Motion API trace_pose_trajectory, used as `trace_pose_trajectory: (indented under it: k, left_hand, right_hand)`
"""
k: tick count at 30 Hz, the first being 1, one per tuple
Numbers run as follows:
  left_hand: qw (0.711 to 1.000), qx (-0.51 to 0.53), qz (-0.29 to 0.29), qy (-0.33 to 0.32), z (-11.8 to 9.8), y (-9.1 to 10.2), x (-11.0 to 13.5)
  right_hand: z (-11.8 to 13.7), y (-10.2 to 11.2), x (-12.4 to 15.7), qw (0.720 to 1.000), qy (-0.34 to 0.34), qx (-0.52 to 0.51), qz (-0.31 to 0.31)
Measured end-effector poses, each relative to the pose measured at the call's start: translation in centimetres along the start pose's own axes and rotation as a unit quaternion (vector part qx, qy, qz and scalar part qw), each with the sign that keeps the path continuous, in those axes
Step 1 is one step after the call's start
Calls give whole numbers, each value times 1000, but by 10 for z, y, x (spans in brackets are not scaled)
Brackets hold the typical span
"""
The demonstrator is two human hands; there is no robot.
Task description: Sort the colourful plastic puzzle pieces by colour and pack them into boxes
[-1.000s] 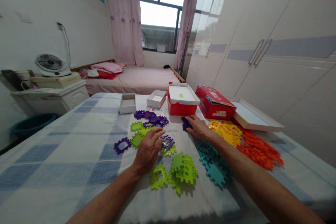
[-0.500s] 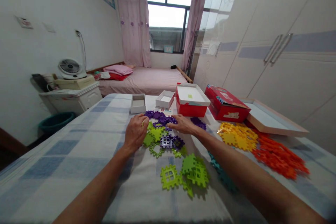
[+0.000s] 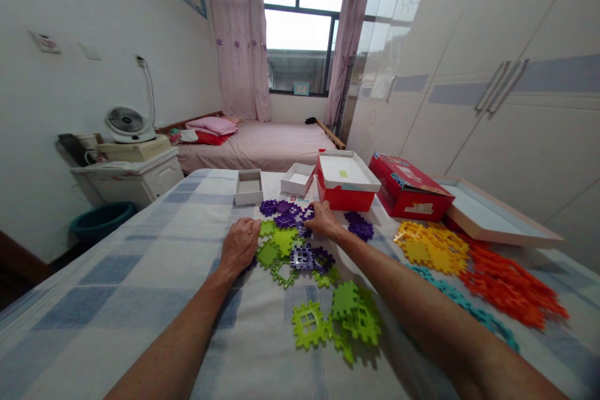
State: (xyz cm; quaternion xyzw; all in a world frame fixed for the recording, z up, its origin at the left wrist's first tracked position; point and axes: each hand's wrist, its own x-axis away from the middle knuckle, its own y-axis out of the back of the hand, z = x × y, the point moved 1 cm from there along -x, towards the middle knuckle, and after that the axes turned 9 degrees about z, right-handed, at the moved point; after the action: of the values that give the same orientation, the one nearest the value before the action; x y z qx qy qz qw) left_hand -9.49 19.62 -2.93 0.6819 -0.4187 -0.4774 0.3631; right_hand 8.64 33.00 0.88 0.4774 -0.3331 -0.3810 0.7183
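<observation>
My right hand [image 3: 324, 220] reaches over the far side of the pile, its thumb and fingers closed on a purple interlocking plastic tile [image 3: 308, 214]. More purple tiles [image 3: 282, 207] lie beside those fingertips. At the pile's left edge, my left hand [image 3: 240, 242] is curled with its knuckles up. A bit of purple [image 3: 252, 264] peeks out under it; whether the hand grips this is hidden. Green notched tiles [image 3: 284, 241] lie against the left fingers. A pale purple window-shaped tile [image 3: 302, 257] rests on the near part of the pile.
Nearer me are loose green tiles [image 3: 310, 324]. Yellow tiles [image 3: 434, 247], red tiles [image 3: 510, 281] and teal tiles [image 3: 462, 300] lie to the right. Behind stand small white boxes [image 3: 248, 187], a red-and-white box [image 3: 349, 198], a red box [image 3: 412, 190] and a large lid [image 3: 501, 219].
My right hand has drawn slightly away from the pile's middle and now pinches a purple tile. My left hand has shifted down and left, and purple shows beneath it.
</observation>
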Motion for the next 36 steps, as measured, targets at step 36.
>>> trace_pose_trajectory:
  k: [36]
  left_hand:
    - [993, -104, 63, 10, -1, -2, 1]
  right_hand:
    - [-49, 45, 17, 994, 30, 97, 30]
